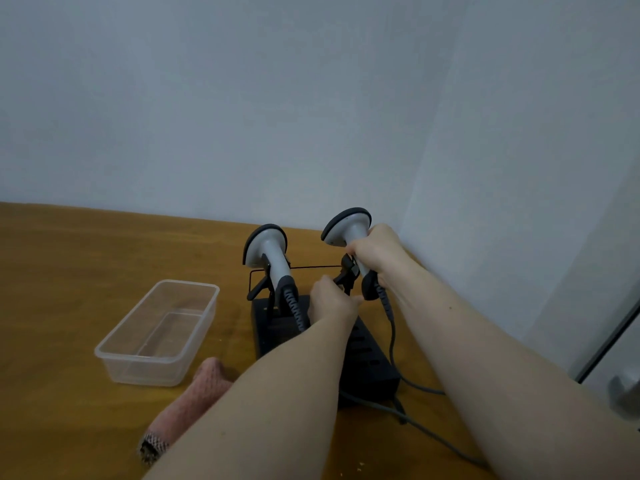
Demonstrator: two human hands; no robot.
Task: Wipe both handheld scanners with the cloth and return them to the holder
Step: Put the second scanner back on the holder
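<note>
The right hand (375,252) gripped the right scanner (348,230) by its handle — upright, head up, just above the black holder (367,358) near the tabletop's (69,271) back edge. The left hand (330,301), fingers curled, touched the cradle directly beneath; its grip was unclear.

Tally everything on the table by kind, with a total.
Handheld scanners: 2, the left scanner and the right scanner, which the right hand grips
Black holder: 1
Pink cloth: 1
Clear plastic container: 1
Total: 5
</note>
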